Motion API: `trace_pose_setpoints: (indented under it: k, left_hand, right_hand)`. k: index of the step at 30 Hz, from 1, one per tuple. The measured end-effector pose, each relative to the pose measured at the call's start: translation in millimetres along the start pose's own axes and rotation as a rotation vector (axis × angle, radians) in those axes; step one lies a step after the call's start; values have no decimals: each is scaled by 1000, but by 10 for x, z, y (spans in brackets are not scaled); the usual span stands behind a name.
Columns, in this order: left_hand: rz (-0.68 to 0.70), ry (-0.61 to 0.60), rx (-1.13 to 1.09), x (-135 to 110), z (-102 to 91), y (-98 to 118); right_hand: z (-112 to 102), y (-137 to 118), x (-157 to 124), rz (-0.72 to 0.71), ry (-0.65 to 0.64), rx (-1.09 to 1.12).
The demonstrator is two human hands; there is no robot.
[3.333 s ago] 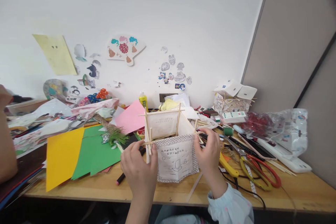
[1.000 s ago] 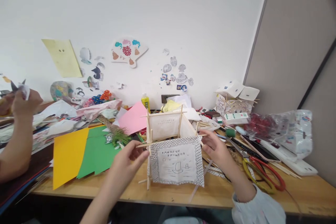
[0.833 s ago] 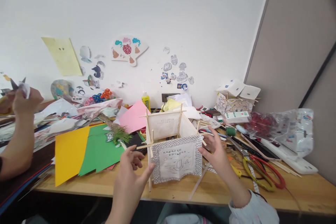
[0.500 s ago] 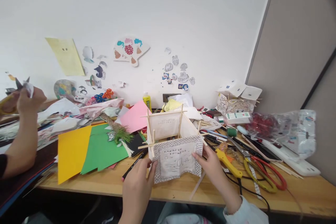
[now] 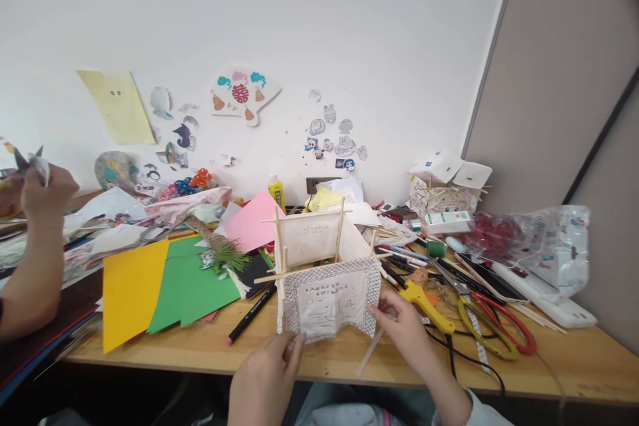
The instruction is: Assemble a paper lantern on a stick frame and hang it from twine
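We're holding the paper lantern (image 5: 327,279) just beyond both hands: left hand (image 5: 267,376) pinching its lower-left corner, right hand (image 5: 405,327) pinching lower-right.

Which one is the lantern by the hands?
Look at the near edge of the wooden table, in the middle, right of the green paper. The paper lantern stands there, framed in thin sticks; only its front panel has a criss-cross border around writing and a little drawing.

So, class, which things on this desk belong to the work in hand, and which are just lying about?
In hand: paper panel and lantern frame, held by left hand and right hand.
Lying about: yellow card, green card, pink card, black marker, glue bottle.
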State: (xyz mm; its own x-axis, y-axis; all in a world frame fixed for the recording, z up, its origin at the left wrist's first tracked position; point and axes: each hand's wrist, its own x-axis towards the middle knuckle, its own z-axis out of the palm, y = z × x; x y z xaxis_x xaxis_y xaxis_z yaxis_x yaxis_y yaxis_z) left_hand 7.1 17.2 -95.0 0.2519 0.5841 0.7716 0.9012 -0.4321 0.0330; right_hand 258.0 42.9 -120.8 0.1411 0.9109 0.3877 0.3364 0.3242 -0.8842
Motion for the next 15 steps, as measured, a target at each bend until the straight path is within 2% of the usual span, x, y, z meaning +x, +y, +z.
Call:
trace_pose_setpoints:
  k: [7, 12, 15]
  left_hand:
    - [-15, 89, 82, -76, -38, 12]
    - [-79, 54, 15, -105, -3, 25]
    - [-210, -49, -95, -140, 12, 10]
  right_hand:
    - [-70, -60, -96, 114, -168, 330]
    - [-141, -40, -143, 193, -212, 397]
    - [-165, -47, -163, 197, -253, 437]
